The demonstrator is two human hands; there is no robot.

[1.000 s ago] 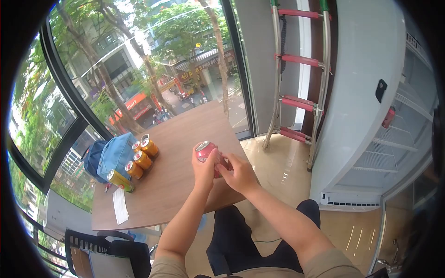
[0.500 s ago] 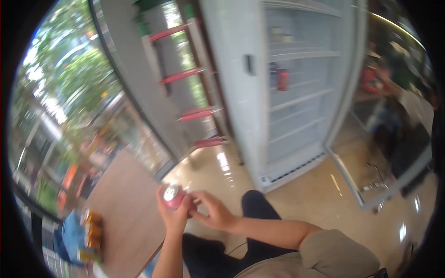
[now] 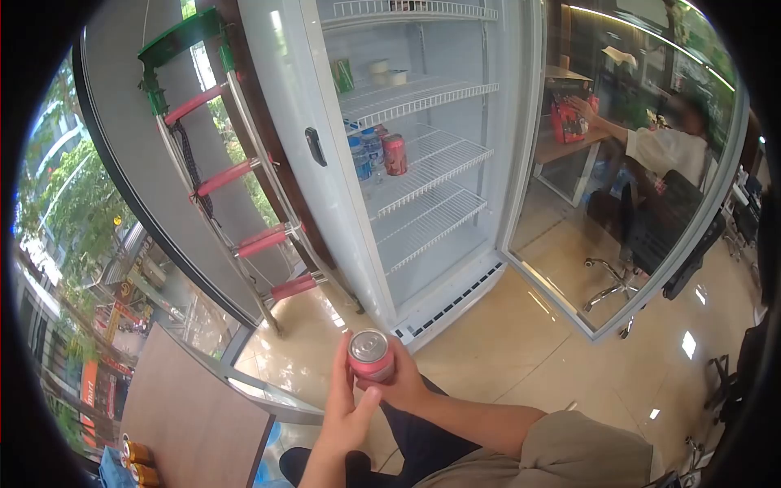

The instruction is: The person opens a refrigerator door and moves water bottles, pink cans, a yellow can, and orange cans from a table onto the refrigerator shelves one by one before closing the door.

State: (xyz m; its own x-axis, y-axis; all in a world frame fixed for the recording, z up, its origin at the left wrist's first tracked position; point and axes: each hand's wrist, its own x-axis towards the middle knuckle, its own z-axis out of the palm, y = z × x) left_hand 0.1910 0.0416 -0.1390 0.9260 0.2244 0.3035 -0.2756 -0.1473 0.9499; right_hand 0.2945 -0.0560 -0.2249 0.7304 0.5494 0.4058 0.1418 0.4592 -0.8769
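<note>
A red drink can (image 3: 371, 355) with a silver top is held upright in front of me, its lid facing up. Along the can's left side run the fingers of my left hand (image 3: 345, 419), the thumb resting low in front. My right hand (image 3: 404, 389) closes around the can from the right and below. Beyond them stands a white upright fridge (image 3: 285, 175) with its glass door (image 3: 561, 268) swung out to the right. On a middle shelf sit a red can (image 3: 394, 154) and blue-labelled bottles (image 3: 360, 159).
To my left is a wooden table (image 3: 183, 407) with several orange-gold cans (image 3: 140, 462) at its near edge. A ladder (image 3: 224, 175) with red rungs leans beside the fridge. Through the door glass a seated person (image 3: 667, 150) reaches toward a red bag (image 3: 568, 120).
My view has turned right, toward the fridge, and is sharper. The can has moved right and slightly lower in view. My right hand has come from the can's side to wrap around it.
</note>
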